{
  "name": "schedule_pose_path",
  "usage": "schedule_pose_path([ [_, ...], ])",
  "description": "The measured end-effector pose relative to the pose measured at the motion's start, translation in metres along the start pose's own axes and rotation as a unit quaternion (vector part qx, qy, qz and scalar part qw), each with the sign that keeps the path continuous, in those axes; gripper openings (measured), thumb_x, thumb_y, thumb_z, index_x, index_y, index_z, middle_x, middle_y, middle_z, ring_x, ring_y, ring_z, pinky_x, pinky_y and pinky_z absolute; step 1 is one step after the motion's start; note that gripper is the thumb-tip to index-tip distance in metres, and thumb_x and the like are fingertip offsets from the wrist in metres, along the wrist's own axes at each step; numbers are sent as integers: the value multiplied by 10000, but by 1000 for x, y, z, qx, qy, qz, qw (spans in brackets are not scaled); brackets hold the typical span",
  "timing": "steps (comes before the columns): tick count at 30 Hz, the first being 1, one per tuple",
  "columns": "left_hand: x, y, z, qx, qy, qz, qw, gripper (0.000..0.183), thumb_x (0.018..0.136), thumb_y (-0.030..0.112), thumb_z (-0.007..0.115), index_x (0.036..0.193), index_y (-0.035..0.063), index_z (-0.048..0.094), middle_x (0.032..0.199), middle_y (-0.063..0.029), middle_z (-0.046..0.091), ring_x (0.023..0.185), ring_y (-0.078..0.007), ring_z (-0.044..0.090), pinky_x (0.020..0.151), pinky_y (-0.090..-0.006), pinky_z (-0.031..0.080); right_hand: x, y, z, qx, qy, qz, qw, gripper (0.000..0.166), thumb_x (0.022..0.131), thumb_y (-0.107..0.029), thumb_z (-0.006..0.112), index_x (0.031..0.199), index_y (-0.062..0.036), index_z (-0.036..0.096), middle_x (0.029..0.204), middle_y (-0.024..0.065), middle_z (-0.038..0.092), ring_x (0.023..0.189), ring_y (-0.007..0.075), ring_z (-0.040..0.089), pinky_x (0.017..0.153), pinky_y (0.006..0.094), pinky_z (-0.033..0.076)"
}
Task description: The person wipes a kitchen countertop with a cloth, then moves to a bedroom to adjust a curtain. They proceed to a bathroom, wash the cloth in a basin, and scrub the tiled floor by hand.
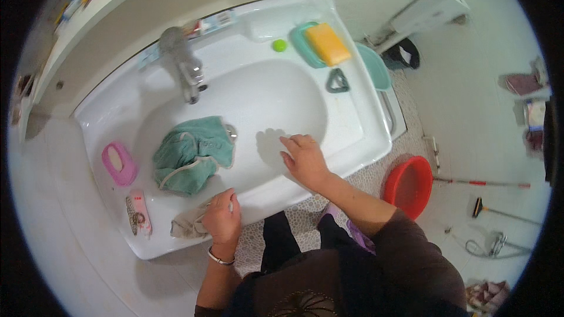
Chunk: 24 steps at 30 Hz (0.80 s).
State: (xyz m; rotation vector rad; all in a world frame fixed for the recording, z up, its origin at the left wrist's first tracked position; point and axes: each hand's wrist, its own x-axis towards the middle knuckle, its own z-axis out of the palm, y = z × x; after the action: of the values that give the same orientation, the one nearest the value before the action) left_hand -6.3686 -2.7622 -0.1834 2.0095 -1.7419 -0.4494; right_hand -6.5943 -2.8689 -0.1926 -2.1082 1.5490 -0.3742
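Observation:
A crumpled green towel with pale edging [196,154] lies in the left part of the white sink basin [282,92], beside the drain. My left hand [223,218] is at the sink's front edge, with its fingers against or over a greyish-beige cloth [187,223]; whether it grips the cloth is not clear. Over the front right of the basin, my right hand [305,160] holds nothing, its fingers slightly apart and bent. Behind the towel stands the metal faucet [179,64]. The faucet and the objects around it look somewhat blurred.
A yellow sponge [328,44] rests on a green dish [307,46] at the back right rim, near a green ball [280,45] and a dark triangular object [337,81]. A pink soap holder [120,164] and pink packet [141,213] sit left. A red basin [408,187] stands on the floor.

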Motion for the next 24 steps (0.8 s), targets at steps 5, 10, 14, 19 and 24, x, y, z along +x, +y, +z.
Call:
schedule_pose_path([
  [5,13,45,-8,-208,-105,-85,969,141,891,135,569,959,44,652,846,-88,652,768,-223,617,701,-322,487,-65,0,-35,110,41,-34,993,389,790,-106,643,1169,-48,577,1079,160,585,1020,349,530,908,419,429],
  [10,21,110,0,-527,-208,-190,802,306,968,275,488,1076,0,570,961,-63,615,857,-171,586,781,-292,471,-117,-20,-46,327,19,-51,944,645,831,-245,657,1370,-41,366,1219,215,507,1154,372,472,1007,430,371],
  [14,18,159,13,-627,-292,-153,706,341,978,291,453,1166,10,496,1077,-73,570,970,-165,554,851,-306,467,-145,-8,-65,422,34,29,905,736,815,-156,644,1438,-86,259,1249,240,483,1141,382,485,988,425,391],
  [19,-10,224,36,-560,-412,-63,716,471,908,340,589,1239,31,457,1178,-90,534,1054,-203,536,898,-339,470,-209,32,-84,466,102,201,856,545,843,-85,553,1361,-64,385,1111,184,589,955,284,604,832,346,480],
  [24,-42,303,53,-369,-543,-29,753,468,852,150,658,1257,41,451,1171,-97,536,1051,-178,530,897,-315,462,-288,83,-105,611,174,298,713,466,917,-240,586,1308,-35,435,1108,103,606,922,160,582,795,304,482],
])
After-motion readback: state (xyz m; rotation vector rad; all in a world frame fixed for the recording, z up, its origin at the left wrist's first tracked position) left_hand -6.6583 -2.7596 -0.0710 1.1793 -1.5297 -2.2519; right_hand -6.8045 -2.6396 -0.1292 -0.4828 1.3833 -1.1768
